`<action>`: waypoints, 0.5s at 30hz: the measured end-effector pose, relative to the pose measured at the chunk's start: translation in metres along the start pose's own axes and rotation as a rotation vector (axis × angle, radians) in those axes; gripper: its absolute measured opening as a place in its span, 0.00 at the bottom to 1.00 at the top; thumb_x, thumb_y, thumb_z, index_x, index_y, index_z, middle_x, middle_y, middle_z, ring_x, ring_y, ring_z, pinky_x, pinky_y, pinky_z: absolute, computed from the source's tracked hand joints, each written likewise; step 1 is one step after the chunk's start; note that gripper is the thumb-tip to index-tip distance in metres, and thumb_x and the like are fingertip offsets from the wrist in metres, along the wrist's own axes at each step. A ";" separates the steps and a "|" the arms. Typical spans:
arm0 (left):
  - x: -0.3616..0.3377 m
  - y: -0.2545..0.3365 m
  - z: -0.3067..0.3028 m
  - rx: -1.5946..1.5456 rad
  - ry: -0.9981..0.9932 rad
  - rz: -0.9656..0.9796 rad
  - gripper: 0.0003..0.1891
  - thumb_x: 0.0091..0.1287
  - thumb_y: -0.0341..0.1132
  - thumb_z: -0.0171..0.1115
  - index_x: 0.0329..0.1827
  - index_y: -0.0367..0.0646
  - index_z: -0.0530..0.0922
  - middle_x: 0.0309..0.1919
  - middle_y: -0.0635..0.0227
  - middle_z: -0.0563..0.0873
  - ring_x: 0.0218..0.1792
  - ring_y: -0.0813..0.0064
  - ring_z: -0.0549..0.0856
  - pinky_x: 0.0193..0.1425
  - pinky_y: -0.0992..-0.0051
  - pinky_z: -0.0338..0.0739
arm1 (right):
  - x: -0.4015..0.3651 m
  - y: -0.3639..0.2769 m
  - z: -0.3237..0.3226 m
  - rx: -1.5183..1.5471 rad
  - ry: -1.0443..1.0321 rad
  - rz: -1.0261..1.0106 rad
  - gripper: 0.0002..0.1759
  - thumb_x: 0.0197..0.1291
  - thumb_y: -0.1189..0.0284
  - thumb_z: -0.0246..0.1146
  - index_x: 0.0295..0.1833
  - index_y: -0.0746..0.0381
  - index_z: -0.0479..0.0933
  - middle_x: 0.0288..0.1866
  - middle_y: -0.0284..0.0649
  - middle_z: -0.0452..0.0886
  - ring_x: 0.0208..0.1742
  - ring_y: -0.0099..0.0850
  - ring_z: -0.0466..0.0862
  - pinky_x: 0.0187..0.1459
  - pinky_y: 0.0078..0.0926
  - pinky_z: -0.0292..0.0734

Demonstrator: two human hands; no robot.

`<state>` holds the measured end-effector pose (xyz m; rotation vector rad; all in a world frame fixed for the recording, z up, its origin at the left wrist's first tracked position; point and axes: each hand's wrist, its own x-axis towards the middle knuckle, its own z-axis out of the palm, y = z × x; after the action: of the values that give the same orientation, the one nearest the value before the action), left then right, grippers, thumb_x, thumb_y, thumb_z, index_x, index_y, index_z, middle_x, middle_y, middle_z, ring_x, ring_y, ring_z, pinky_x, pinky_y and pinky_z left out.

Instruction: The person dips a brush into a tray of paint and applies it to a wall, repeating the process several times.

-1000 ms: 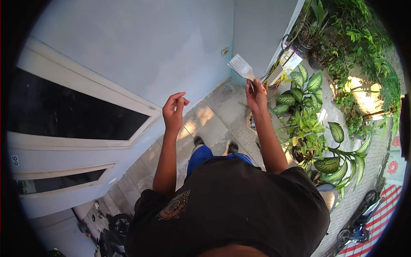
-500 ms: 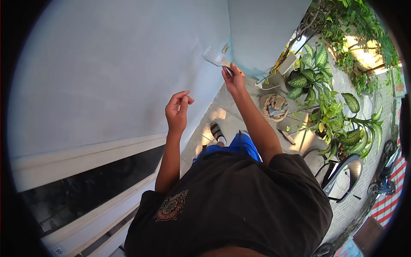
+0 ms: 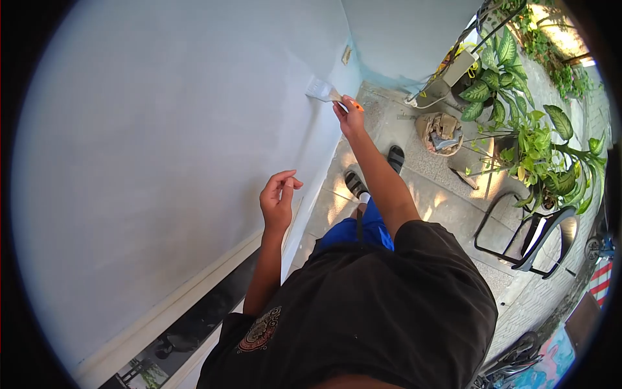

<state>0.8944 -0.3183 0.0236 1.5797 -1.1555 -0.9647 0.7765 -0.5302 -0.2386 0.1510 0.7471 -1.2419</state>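
My right hand (image 3: 350, 117) is closed round the orange-ended handle of a wide paintbrush (image 3: 323, 91). The pale bristles lie at the surface of the light blue-grey wall (image 3: 175, 129), near the corner where it meets a second wall (image 3: 408, 39). My left hand (image 3: 277, 198) hangs in front of the wall lower down, its fingers loosely bent and apart, holding nothing. A small brownish patch (image 3: 346, 55) shows on the wall above the brush.
A round container of rubble (image 3: 440, 133) stands on the tiled floor (image 3: 421, 220). Potted plants (image 3: 492, 91) and a black-framed chair (image 3: 551, 240) are at the right. A ledge (image 3: 168, 311) above a dark window runs along the wall's lower left.
The view has turned and shifted, showing more floor and both sandals. The brush in my right hand has moved away from the corner patch. My left hand keeps its loose bend.
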 end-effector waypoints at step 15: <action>0.005 -0.006 0.008 -0.058 -0.080 -0.008 0.09 0.71 0.26 0.52 0.50 0.34 0.78 0.32 0.65 0.83 0.37 0.77 0.83 0.47 0.75 0.77 | -0.057 -0.032 0.068 -0.211 0.010 -0.224 0.08 0.60 0.75 0.66 0.44 0.63 0.78 0.40 0.41 0.83 0.40 0.33 0.86 0.41 0.26 0.83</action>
<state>0.8895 -0.3246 0.0151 1.5127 -1.1665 -1.0658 0.7700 -0.5294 -0.1447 -0.1021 0.9167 -1.3651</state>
